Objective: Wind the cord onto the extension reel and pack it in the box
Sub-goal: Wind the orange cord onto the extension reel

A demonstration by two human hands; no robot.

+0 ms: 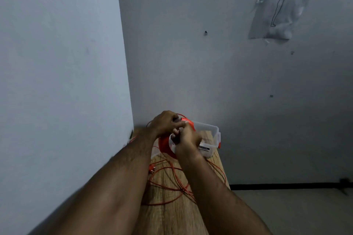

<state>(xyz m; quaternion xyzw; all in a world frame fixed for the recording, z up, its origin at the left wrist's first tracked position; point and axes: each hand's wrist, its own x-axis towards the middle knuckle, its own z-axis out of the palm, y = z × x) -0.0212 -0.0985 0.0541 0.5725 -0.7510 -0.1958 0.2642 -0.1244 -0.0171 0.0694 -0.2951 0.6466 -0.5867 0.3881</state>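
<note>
A: Starting nearest the camera, two bare forearms reach out over a narrow wooden table (172, 219), grain running away from the viewer toward 12 o'clock.

B: And the loose orange cord (172, 182) sprawls in loops across that wood, between the arms, with a small orange plug (152, 169) lying at the cord's 9 o'clock edge, beside the left forearm.

A: Further out, the orange reel (165, 146) sits up off the table in both hands, its white face turned toward the camera and somewhat to 3 o'clock. Its axle line runs roughly near-to-far; the exact tilt is hard to read.

B: The right hand (186, 140) is clenched on the reel's front. The left hand (165, 122) curls over the top rim at 12 o'clock, fingers pinched together there, with a thin strand of cord arcing just above them.

A: Just behind and to 3 o'clock, a clear plastic box (209, 131) with an orange latch rests on the table's far end.

B: Beyond, pale grey walls meet in a corner at 11 o'clock, and a line drawing of a figure (278, 4) hangs at 2 o'clock.
</note>
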